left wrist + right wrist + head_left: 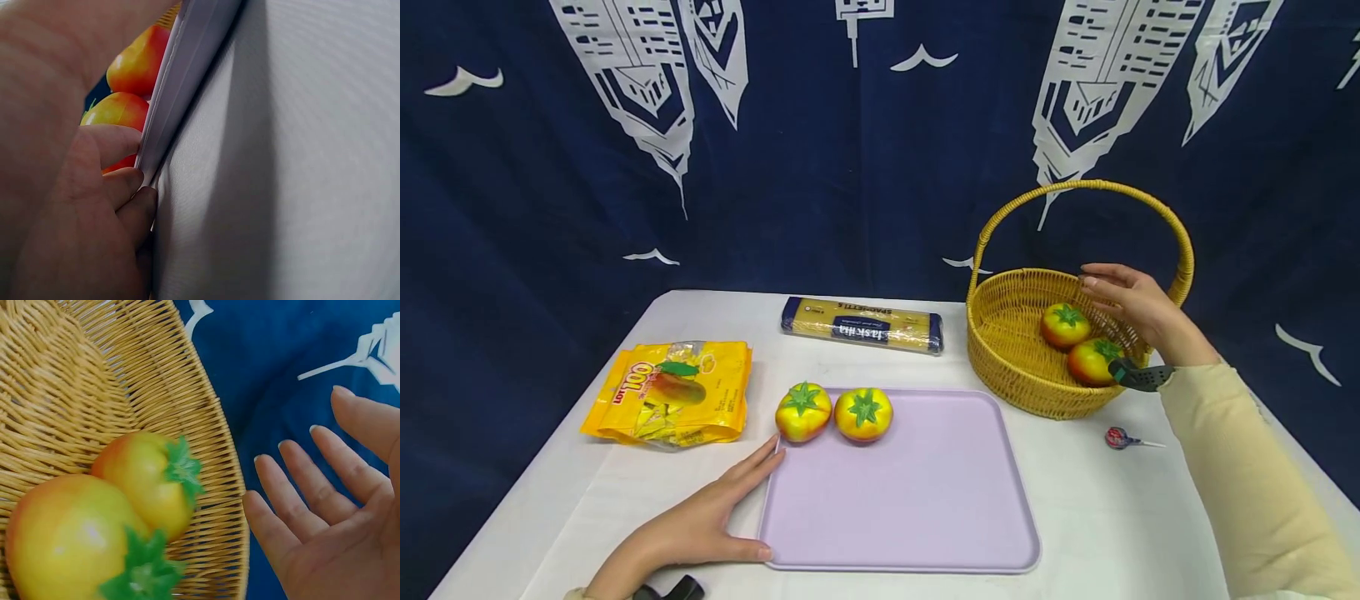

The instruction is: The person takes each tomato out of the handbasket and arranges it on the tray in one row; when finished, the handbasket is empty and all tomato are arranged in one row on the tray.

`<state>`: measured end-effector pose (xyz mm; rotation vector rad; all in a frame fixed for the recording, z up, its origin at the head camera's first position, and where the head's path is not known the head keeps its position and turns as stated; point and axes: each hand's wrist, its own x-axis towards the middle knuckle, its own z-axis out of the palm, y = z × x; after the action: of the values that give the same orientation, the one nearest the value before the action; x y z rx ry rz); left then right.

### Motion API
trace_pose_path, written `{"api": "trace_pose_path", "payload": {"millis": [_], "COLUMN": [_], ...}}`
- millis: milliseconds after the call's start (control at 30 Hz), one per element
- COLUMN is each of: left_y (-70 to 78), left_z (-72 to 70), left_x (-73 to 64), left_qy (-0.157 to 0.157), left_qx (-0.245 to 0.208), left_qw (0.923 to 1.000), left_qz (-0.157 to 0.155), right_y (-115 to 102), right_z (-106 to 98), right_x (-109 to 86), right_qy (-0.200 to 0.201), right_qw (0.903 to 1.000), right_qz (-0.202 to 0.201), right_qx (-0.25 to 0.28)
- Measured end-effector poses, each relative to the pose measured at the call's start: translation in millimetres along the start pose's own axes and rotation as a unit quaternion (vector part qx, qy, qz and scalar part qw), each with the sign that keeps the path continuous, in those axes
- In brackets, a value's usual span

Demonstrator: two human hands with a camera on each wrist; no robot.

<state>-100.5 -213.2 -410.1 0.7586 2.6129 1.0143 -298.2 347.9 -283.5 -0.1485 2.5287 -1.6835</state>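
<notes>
L hand [703, 521] splayed against tray [902, 508] edge, R hand [1138, 310] raised nr basket [1011, 375], both released, fingers loose.

Wears a long, pale cream right sleeve [1247, 467], well to the right of the lilac tray [910, 500], softly full in shape, plain and lightly creased. Has a matte black strap [1142, 377] at its cuff end, past the tray's far right corner, dotted with small holes and bearing a little green mark. Shows a bare right hand [344, 534] with slender fingers. Left of the tray's near edge, shows just a scrap of cream left cuff [576, 593] and a chunky black wrist piece [673, 590], partly out of view.
</notes>
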Motion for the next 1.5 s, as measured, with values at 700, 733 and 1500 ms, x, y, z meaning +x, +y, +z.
{"api": "trace_pose_path", "payload": {"millis": [700, 733, 1500], "left_y": [2.6, 2.6, 0.2], "left_z": [-3.0, -3.2, -3.2], "left_x": [-0.2, -0.1, -0.3], "left_qy": [-0.003, -0.003, 0.003], "left_qx": [0.003, 0.003, 0.006], "left_qw": [0.9999, 0.9999, 0.9996], "left_qz": [0.015, 0.015, 0.027], "right_y": [22, 23, 24], "right_z": [6, 6, 7], "right_x": [8.0, 8.4, 16.3], "right_qy": [0.002, -0.002, -0.09], "right_qw": [0.9969, 0.9965, 0.9754], "right_qz": [0.074, 0.074, 0.094], "right_qx": [-0.027, -0.039, -0.178]}}
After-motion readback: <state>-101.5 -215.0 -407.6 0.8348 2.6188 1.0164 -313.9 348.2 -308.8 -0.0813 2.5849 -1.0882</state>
